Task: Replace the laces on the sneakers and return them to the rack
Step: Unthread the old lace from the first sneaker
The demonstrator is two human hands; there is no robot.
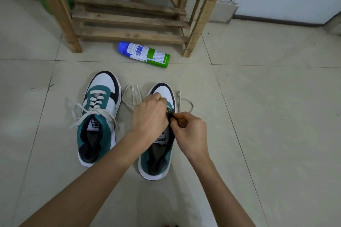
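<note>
Two teal, white and black sneakers stand side by side on the tiled floor, toes pointing away from me. The left sneaker (98, 118) is laced with a cream lace, its ends loose over the sides. Over the right sneaker (156, 160), my left hand (149, 116) covers the eyelet area with curled fingers; what it holds is hidden. My right hand (190, 132) pinches the sneaker's dark upper edge near the eyelets. A cream lace (132, 96) loops on the floor on both sides of this sneaker's toe.
A wooden slatted shoe rack (129, 16) stands just beyond the sneakers against the wall. A spray can (144, 54) with a blue cap and green base lies on its side in front of the rack. A pale door is at the far right.
</note>
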